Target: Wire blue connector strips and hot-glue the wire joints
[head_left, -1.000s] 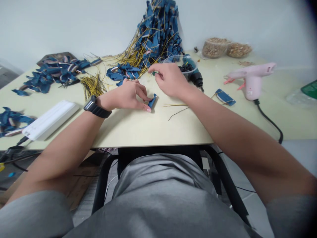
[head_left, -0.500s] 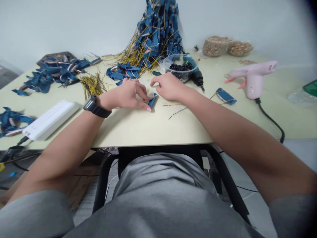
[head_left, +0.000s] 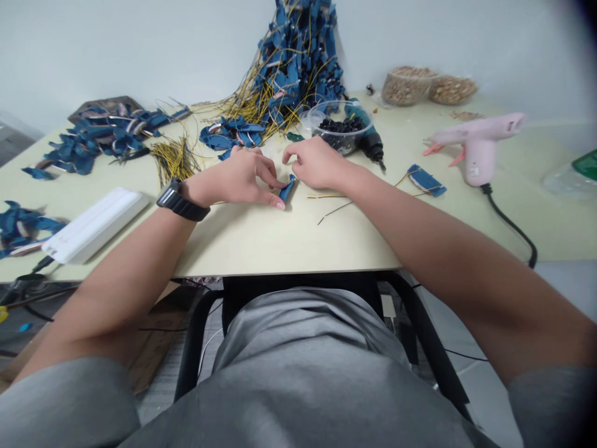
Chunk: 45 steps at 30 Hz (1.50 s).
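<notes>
Near the middle of the pale tabletop (head_left: 280, 242), the left hand (head_left: 242, 177) and the right hand (head_left: 317, 163) met over a small blue piece (head_left: 288, 186) that lay tilted on the surface. The left hand, with a black watch (head_left: 180, 201) on its wrist, had its fingers curled and pinched the piece at its near end; the right hand was closed over the far end, fingertips bent down onto it. Whether the right hand carried anything else in its grip could not be told. Just beside the piece, to the right, thin yellow wires (head_left: 331, 205) lay loose. Behind the hands stood a clear bowl of dark beads (head_left: 342, 127), with a teal and black tool (head_left: 368, 140) lying against it, and a tall heap of blue pieces with yellow wires (head_left: 293, 62) leaned on the wall. A pink glue gun (head_left: 476, 146) stood well to the right, its black cord running off the edge, and a single blue piece with wire (head_left: 424, 180) lay between it and the right forearm. On the left lay a white flat box (head_left: 93, 224) and a bundle of yellow wires (head_left: 175, 158).
</notes>
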Available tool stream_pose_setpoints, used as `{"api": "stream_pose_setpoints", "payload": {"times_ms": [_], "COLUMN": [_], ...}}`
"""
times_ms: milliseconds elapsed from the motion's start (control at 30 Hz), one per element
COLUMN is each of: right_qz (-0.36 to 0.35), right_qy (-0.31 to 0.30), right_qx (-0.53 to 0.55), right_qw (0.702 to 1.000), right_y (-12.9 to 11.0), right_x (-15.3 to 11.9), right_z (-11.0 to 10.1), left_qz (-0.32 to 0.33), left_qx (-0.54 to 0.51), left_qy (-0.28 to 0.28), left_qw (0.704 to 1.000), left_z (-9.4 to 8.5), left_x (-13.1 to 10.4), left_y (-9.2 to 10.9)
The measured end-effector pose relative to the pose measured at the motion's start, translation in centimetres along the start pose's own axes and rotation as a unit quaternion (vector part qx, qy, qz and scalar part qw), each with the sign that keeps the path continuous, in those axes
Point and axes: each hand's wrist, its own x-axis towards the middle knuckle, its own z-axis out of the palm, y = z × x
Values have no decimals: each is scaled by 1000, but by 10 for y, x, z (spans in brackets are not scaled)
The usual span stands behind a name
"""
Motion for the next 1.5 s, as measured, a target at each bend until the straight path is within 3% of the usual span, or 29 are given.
{"api": "stream_pose_setpoints", "payload": {"times_ms": [267, 600, 900, 1067, 1333, 1500], "right_qz": [-4, 3, -1, -4, 4, -27], "right_qy": [21, 8, 2, 16, 40, 109], "right_qx": [20, -18, 26, 21, 19, 43], "right_qw": [1000, 1000, 1000, 1000, 999, 993], "right_y": [2, 5, -1, -5, -12, -15], "right_x": [2, -1, 3, 1, -2, -1], "right_z": [-3, 1, -1, -10, -21, -27], "left_qz": [3, -1, 2, -3, 11, 6], "left_qx": [-1, -7, -2, 5, -3, 0], "left_qy": [-10, -3, -3, -24, -7, -4], "left_qw": [1000, 1000, 1000, 1000, 1000, 1000], "left_z": [-2, -1, -1, -4, -1, -1], "left_x": [0, 0, 0, 0, 0, 1], "left_y": [1, 1, 1, 5, 0, 1]}}
